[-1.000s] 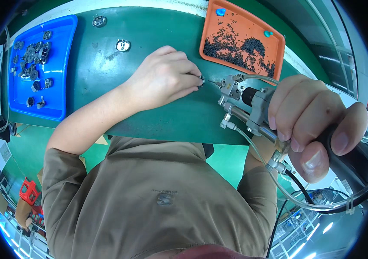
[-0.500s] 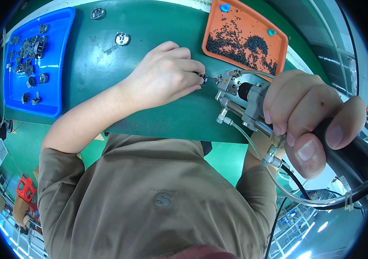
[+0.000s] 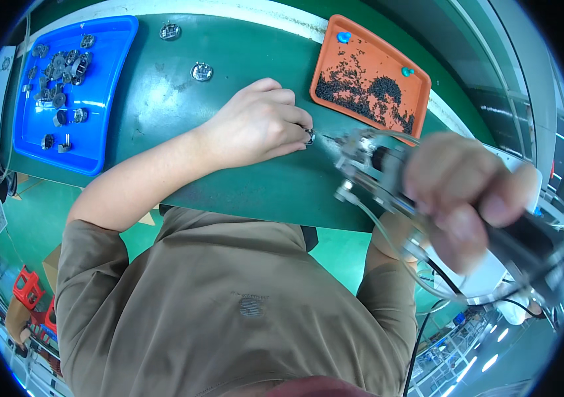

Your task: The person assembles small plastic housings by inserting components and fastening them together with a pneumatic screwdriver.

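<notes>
My left hand rests on the green bench, its fingers closed round a small round dark-and-silver part that is mostly hidden by them. My right hand, blurred by motion, grips a power screwdriver with a black handle, a metal head and air hoses. The screwdriver's thin tip points left at the part, with a small gap between them. Two similar round parts lie on the bench beyond my left forearm: one nearer part and one farther part.
At the left, a blue tray holds several loose round parts. An orange tray at the far right contains many tiny black screws and two small blue-green pieces. A clear hose loops below the screwdriver.
The screwdriver's tip has drawn back to the right, away from the part, and my right hand moves with it. My left hand keeps its hold. The whole view has shifted slightly.
</notes>
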The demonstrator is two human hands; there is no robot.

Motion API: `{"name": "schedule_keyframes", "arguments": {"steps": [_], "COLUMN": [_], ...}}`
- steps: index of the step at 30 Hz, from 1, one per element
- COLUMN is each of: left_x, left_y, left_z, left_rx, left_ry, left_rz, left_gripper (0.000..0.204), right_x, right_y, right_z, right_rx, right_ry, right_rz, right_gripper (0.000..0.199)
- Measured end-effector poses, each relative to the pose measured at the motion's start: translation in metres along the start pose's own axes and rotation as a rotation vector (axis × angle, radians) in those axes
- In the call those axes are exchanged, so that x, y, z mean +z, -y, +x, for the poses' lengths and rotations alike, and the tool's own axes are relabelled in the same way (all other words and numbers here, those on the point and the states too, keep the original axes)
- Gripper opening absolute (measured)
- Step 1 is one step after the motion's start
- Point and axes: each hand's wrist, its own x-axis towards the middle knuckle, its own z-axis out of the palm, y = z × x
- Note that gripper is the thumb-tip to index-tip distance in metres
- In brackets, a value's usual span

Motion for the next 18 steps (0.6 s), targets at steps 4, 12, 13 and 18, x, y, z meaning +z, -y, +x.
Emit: {"name": "schedule_keyframes", "arguments": {"steps": [4, 12, 13, 18], "left_x": [-0.006, 0.0, 0.001, 0.007], "left_y": [0.002, 0.008, 0.008, 0.007], "left_z": [-0.001, -0.001, 0.0, -0.003], "left_rx": [0.019, 0.039, 0.041, 0.038], "left_ry": [0.035, -0.004, -0.014, -0.026], "left_rz": [-0.018, -0.032, -0.031, -0.029], "left_gripper": [0.016, 0.017, 0.016, 0.015], "right_x": [-0.022, -0.026, -0.027, -0.025], "right_y": [0.025, 0.01, 0.009, -0.003], "right_z": [-0.003, 0.002, -0.002, -0.002], "right_rx": [-0.055, 0.03, 0.038, -0.001], "right_ry": [0.08, 0.078, 0.073, 0.104], "right_rz": [-0.04, -0.041, -0.03, 0.03], "right_gripper": [0.032, 0.034, 0.034, 0.033]}}
